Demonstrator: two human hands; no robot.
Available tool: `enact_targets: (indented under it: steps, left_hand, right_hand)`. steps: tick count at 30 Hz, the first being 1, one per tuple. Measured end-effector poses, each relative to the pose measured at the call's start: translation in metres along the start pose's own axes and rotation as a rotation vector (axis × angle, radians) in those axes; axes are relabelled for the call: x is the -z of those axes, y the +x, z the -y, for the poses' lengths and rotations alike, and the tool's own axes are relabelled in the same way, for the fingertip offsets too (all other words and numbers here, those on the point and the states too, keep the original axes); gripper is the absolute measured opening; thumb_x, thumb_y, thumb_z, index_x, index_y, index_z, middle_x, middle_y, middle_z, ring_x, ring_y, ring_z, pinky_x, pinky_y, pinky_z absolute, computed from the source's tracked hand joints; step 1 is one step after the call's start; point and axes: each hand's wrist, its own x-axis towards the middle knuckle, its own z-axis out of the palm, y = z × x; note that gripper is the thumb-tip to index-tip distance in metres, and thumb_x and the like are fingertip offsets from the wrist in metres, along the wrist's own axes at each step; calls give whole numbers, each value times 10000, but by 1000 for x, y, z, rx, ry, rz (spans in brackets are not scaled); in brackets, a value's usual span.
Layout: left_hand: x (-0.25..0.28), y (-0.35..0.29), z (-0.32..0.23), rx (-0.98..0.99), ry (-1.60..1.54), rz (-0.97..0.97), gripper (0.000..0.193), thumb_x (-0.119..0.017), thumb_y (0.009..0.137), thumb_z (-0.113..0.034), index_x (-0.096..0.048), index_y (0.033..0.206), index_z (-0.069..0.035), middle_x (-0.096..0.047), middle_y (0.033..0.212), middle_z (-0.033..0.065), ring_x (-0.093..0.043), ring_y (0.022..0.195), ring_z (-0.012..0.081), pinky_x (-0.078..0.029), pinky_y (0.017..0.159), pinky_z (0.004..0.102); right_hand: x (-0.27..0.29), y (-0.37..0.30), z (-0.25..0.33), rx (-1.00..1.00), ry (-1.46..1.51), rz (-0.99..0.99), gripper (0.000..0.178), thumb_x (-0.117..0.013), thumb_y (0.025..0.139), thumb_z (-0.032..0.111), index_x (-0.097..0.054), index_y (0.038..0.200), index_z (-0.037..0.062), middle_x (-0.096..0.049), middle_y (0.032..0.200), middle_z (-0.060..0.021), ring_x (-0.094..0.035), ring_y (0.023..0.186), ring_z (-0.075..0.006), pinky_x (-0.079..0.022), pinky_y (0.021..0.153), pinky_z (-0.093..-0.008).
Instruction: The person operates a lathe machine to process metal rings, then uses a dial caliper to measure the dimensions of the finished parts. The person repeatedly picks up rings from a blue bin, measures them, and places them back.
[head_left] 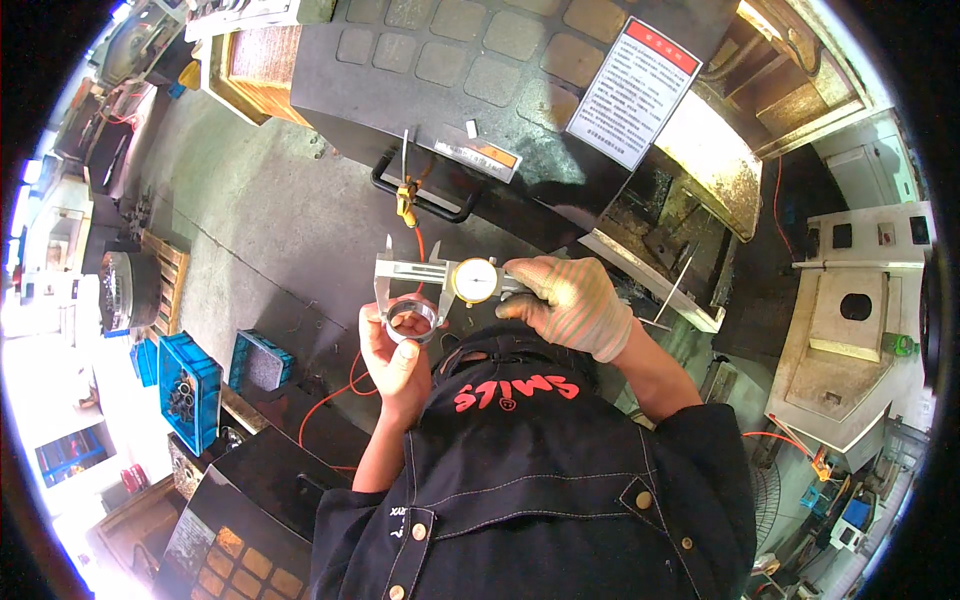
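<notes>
My bare left hand [398, 362] grips a shiny metal ring [432, 318] between thumb and fingers, with its opening facing up. On my right hand [585, 305] is a striped, light-coloured work glove. Its fingers close round the right end of a dial caliper [474, 281], which lies level just above the ring. The caliper's long jaws point toward me, one at each side of the ring. Whether both jaws touch the metal I cannot tell.
A dark machine with a black handle [428, 200] stands ahead, an air gun [406, 203] with an orange hose hanging there. Blue crates [190, 390] with metal parts sit at lower left. A white machine [835, 335] stands at right, and a rod [676, 288] juts out nearby.
</notes>
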Motion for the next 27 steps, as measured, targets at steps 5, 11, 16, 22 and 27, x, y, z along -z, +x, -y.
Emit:
enact_targets:
  steps: [5,11,16,22,27]
  left_hand:
    - [0,0,0,-4,0,-8,531,-752,747,-278,-417,1093,-55,-555,1061,141,-571,929,256,-487,788,432]
    - [-3,-1,-2,3,-22,-31,541,-767,728,-256,-416,1072,-30,-545,1045,165,-566,926,262,-491,802,438]
    - [0,0,0,-6,7,9,521,-750,750,-293,-419,1083,-68,-564,1065,136,-577,939,257,-490,783,433]
    - [2,-2,2,-13,13,-10,527,-749,751,-291,-419,1095,-66,-565,1067,137,-579,940,257,-490,787,431]
    - [4,-2,2,-7,13,-6,544,-744,755,-289,-415,1125,-64,-564,1072,137,-579,946,256,-487,791,431]
  right_hand:
    - [1,0,1,-4,10,7,439,-742,689,324,-618,986,26,-656,887,-149,-646,740,-307,-517,607,-370]
    - [3,0,2,-7,-5,17,442,-745,688,324,-620,990,26,-655,866,-144,-644,724,-304,-516,602,-368]
    - [2,0,4,-36,6,16,446,-800,619,246,-629,959,12,-663,871,-125,-650,724,-290,-514,599,-331]
    - [0,0,2,-28,19,7,457,-801,619,248,-626,969,10,-661,863,-126,-649,721,-290,-512,593,-330]
    - [1,1,2,-20,-12,21,461,-801,617,248,-625,968,7,-661,862,-127,-650,735,-295,-516,602,-332]
